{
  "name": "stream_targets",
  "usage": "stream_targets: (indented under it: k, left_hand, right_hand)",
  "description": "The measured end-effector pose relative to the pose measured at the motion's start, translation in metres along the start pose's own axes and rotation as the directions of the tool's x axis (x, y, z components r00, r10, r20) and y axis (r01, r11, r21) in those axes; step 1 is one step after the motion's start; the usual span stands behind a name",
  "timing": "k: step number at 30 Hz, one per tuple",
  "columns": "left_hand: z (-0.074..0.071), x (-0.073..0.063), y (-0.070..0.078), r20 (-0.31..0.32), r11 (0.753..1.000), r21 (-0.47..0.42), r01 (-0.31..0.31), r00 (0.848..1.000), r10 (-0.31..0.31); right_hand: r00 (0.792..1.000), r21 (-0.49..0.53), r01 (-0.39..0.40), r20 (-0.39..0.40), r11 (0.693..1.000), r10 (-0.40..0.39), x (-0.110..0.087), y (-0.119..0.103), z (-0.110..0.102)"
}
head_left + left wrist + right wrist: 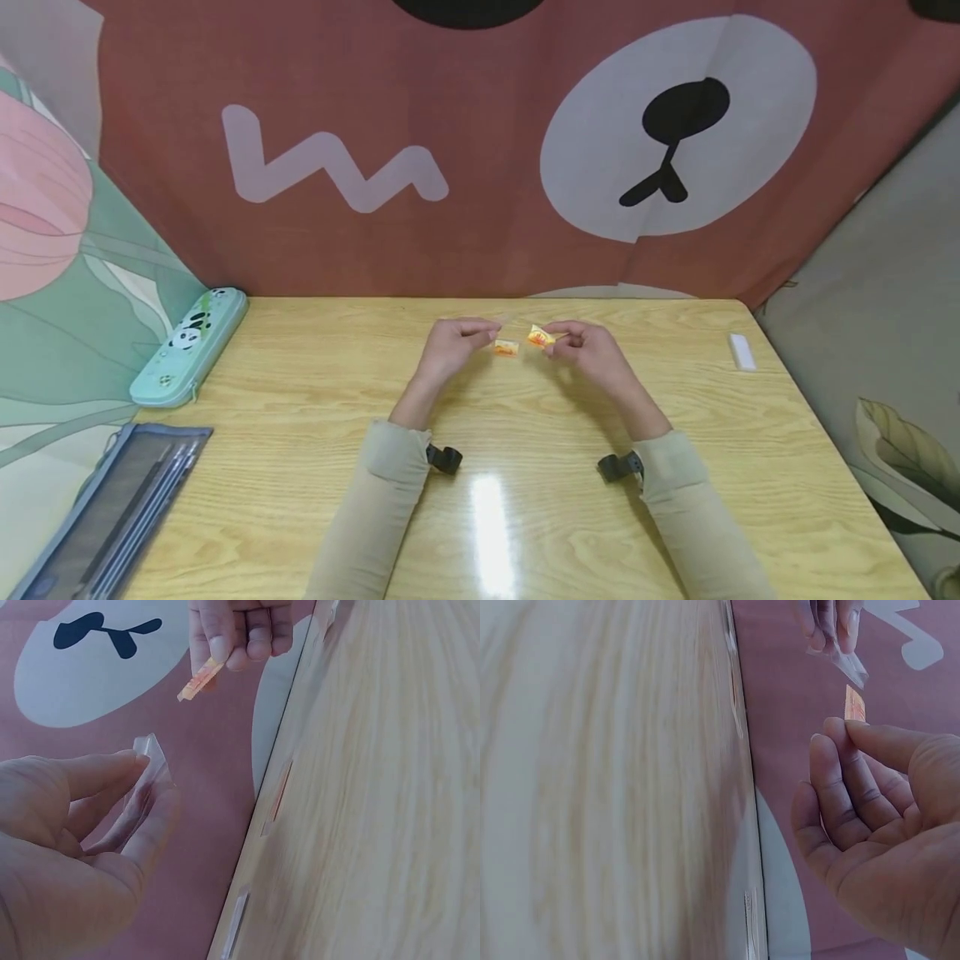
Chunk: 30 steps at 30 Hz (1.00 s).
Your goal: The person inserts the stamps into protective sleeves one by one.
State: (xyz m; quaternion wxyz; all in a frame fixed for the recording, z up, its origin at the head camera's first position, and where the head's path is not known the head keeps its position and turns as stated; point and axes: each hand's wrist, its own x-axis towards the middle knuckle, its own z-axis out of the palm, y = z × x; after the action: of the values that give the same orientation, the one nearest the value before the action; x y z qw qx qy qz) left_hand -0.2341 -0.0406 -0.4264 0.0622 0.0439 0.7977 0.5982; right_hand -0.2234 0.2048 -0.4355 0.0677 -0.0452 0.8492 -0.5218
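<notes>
A small piece of clear plastic, like a little bag, is pinched between the thumb and fingers of my left hand. Facing it, my right hand pinches a small yellow-orange packet by one end between thumb and index finger. Both hands are raised over the far part of the table, and the packet and the plastic are apart. Another small orange printed packet lies on the table between the hands. Low in the left wrist view, a thin clear piece lies on the tabletop; its kind cannot be told.
A mint panda pencil case lies at the table's left edge. In front of it is a blue-edged mesh pouch with several pens or pencils. A small white block sits far right. Printed cloth hangs behind the wooden table.
</notes>
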Motion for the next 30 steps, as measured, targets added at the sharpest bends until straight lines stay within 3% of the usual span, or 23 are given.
stream_targets:
  k: [3, 6, 12, 20, 24, 27, 30]
  left_hand:
    - [0.0013, -0.0012, 0.0015, 0.022, 0.999, -0.034, -0.003, 1.0, 0.004]
    - [0.0022, -0.0022, 0.003, 0.039, 0.992, -0.127, -0.003, 0.999, 0.008]
    - [0.0023, -0.0019, 0.0042, 0.029, 0.926, -0.377, -0.014, 0.999, 0.027]
    - [0.0031, 0.0018, 0.0021, -0.063, 0.886, -0.463, -0.031, 0.998, 0.002]
    - [0.0045, 0.0018, 0.0022, -0.068, 0.87, -0.492, -0.006, 0.997, -0.032]
    - [0.0066, 0.0014, 0.0018, -0.068, 0.877, -0.479, 0.017, 0.996, -0.057]
    - [0.009, 0.0002, 0.0012, -0.087, 0.903, -0.428, 0.031, 0.993, -0.075]
  right_hand:
    - [1.0, 0.007, 0.011, 0.001, 1.0, -0.011, -0.0006, 0.0003, -0.002]
    - [1.0, 0.004, -0.011, 0.006, 1.0, 0.011, -0.001, 0.0007, -0.0034]
    - [0.999, -0.005, -0.035, 0.011, 0.999, 0.035, -0.0008, 0.0009, -0.0041]
    - [1.0, -0.009, -0.022, 0.011, 1.0, 0.022, 0.0004, 0.0026, -0.0047]
    - [0.999, 0.0, -0.037, 0.011, 0.999, 0.037, 0.0001, 0.0021, -0.0054]
    - [0.999, 0.019, -0.034, 0.015, 0.999, 0.034, -0.0003, 0.0009, -0.0054]
    - [0.999, 0.039, -0.024, 0.022, 0.999, 0.024, -0.0004, 0.0001, -0.0049]
